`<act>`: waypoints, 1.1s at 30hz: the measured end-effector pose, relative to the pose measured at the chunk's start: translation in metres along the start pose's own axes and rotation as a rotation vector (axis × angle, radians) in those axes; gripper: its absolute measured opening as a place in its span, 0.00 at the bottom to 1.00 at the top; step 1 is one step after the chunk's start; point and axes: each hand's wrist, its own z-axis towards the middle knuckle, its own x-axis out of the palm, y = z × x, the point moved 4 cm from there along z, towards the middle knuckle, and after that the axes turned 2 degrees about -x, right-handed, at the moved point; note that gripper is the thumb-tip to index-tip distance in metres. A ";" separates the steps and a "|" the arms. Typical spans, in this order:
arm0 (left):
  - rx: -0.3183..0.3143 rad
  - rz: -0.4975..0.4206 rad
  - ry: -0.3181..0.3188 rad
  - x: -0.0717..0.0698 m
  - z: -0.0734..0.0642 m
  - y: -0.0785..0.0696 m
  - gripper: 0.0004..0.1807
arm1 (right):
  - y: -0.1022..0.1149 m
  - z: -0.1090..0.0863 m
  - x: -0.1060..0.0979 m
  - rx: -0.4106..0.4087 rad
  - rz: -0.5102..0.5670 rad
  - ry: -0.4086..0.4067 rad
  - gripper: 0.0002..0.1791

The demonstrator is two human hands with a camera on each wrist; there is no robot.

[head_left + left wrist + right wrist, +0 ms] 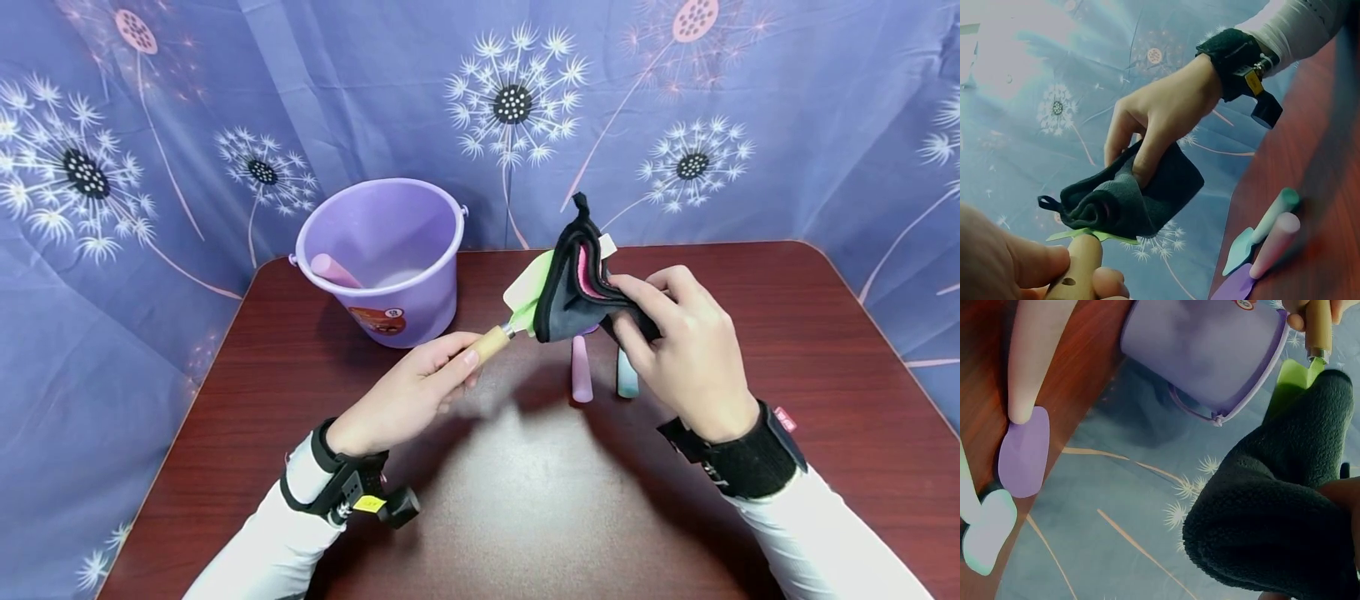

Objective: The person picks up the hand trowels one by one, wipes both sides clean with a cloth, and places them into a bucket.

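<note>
Left grip (427, 387) clasped the green shovel (528, 287) by its wooden handle (492, 345), right grip (686, 346) pinched the dark cloth (567, 302) at its blade, both above the tabletop (525, 500)! A sharp tug on that cloth could have twisted the shovel loose.

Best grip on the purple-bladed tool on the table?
Likely the pink handle, from above and the near side: it's slim, its free end nearest in the head view, the purple blade beyond. The teal handle to its right makes the left side clearer.
</note>
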 end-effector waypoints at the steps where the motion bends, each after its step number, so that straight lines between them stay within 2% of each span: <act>1: 0.003 -0.011 0.000 0.000 0.000 0.000 0.13 | 0.000 0.000 0.000 0.016 0.002 -0.003 0.17; 7: -0.002 -0.063 -0.006 0.001 0.000 -0.001 0.13 | 0.000 -0.005 0.003 0.060 0.015 0.001 0.17; 12: -0.022 -0.128 -0.005 0.002 0.000 -0.001 0.13 | 0.004 -0.007 0.005 0.037 0.037 0.034 0.18; 22: -0.044 -0.194 0.007 0.002 0.000 -0.001 0.14 | 0.014 -0.005 0.008 -0.134 0.028 0.080 0.18; 33: -0.059 -0.208 -0.011 -0.001 0.000 -0.001 0.16 | 0.025 0.000 0.009 -0.303 0.029 0.049 0.17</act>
